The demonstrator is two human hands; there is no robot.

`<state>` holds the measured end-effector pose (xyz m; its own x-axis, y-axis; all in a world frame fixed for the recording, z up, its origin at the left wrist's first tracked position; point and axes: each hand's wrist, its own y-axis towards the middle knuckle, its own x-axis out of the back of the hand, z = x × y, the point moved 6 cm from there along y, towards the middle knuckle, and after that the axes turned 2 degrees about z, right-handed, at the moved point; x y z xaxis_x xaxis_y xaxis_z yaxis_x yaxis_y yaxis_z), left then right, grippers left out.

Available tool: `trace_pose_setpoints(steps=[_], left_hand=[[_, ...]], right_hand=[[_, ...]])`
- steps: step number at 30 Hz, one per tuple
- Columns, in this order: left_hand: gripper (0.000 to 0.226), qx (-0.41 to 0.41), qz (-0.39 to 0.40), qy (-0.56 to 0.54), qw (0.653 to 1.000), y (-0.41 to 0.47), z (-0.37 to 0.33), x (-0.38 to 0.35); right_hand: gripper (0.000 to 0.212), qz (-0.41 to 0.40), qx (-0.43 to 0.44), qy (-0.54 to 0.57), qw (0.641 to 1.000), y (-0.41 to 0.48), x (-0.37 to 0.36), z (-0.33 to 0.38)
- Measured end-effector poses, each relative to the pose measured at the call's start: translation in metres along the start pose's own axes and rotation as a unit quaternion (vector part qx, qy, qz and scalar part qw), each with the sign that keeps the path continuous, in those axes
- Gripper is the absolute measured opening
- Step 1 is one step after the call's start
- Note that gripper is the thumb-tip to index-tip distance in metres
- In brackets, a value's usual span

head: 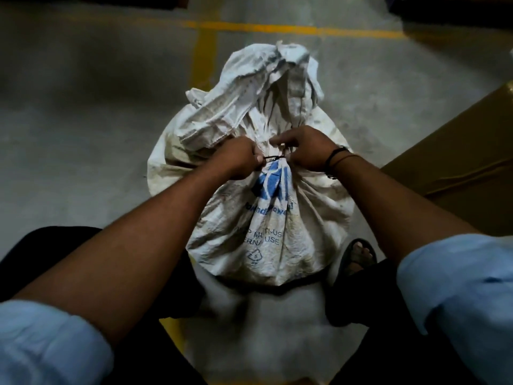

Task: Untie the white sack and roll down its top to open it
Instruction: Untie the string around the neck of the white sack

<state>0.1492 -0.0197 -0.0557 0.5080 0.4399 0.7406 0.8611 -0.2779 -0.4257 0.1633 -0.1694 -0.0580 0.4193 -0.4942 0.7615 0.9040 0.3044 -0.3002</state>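
Our left hand [238, 159] is curled tight, thumb and fingers pinching one end of the thin black tie [273, 157] that cinches the neck of the white sack [266, 218]. The sack stands on the grey floor [83, 134] between our knees. Its full belly is below the hands and its loose, crumpled top flops away from us beyond them.

The tie runs sideways, left to right, across the gathered neck, while the neck itself points away from us. So we judge the loosening pull must go outward along the tie, not up the sack. The knot seems to lie a little nearer the right side.

Below the tie we read a blue logo, a blue word too creased to make out, then grey print: "MULTI-US" and "USE", with a triangle mark holding a 5.

Our right hand [302, 151] is also curled, its fingers closed on the neck at the tie's other end and the forefinger laid over the gather; a dark band [337, 155] circles the wrist. A brown cardboard box [458, 168] lies just beside the sack.
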Motion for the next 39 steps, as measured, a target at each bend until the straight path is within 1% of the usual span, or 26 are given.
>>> trace_pose_setpoints(steps=[2, 5, 7, 13, 21, 28, 33, 35, 36, 37, 38, 39], left_hand=[[0.020, 0.001, 0.007, 0.020, 1.000, -0.001, -0.002, -0.003], [0.020, 0.008, 0.008, 0.080, 0.997, -0.002, -0.003, -0.006], [0.020, 0.023, 0.001, 0.111, 0.994, -0.002, -0.002, -0.006], [0.017, 0.020, 0.005, 0.128, 0.992, -0.003, -0.001, -0.006], [0.009, 0.015, 0.015, 0.117, 0.993, 0.000, 0.003, -0.007], [0.010, 0.000, 0.012, 0.118, 0.993, 0.000, 0.003, -0.008], [0.011, -0.009, 0.009, 0.132, 0.991, 0.001, 0.002, -0.009], [0.014, -0.014, 0.018, 0.113, 0.993, 0.002, 0.003, -0.009], [0.017, -0.025, 0.024, 0.084, 0.996, 0.001, 0.002, -0.008], [0.022, -0.039, 0.033, 0.033, 0.998, 0.000, 0.001, -0.008], [0.026, -0.050, 0.041, -0.050, 0.997, -0.001, -0.001, -0.007], [0.029, -0.050, 0.049, -0.157, 0.985, -0.002, -0.001, -0.008]], right_hand=[[0.050, 0.019, -0.027, 0.054, 0.998, -0.002, 0.002, -0.010], [0.045, 0.016, -0.035, 0.111, 0.993, -0.007, 0.004, -0.015], [0.043, 0.018, -0.027, 0.103, 0.994, -0.007, 0.002, -0.013], [0.041, -0.005, -0.022, 0.107, 0.994, -0.005, 0.005, -0.008], [0.039, -0.009, -0.023, 0.106, 0.994, -0.003, 0.006, -0.008], [0.040, 0.002, -0.016, 0.078, 0.997, -0.001, 0.006, -0.008], [0.039, -0.003, -0.018, 0.081, 0.997, 0.000, 0.005, -0.008], [0.038, -0.009, -0.020, 0.088, 0.996, 0.000, 0.005, -0.009], [0.038, -0.013, -0.022, 0.095, 0.995, 0.000, 0.006, -0.011], [0.037, -0.016, -0.023, 0.100, 0.995, 0.000, 0.006, -0.012], [0.036, -0.019, -0.023, 0.102, 0.994, -0.001, 0.006, -0.014], [0.036, -0.021, -0.022, 0.103, 0.994, -0.001, 0.007, -0.015]])
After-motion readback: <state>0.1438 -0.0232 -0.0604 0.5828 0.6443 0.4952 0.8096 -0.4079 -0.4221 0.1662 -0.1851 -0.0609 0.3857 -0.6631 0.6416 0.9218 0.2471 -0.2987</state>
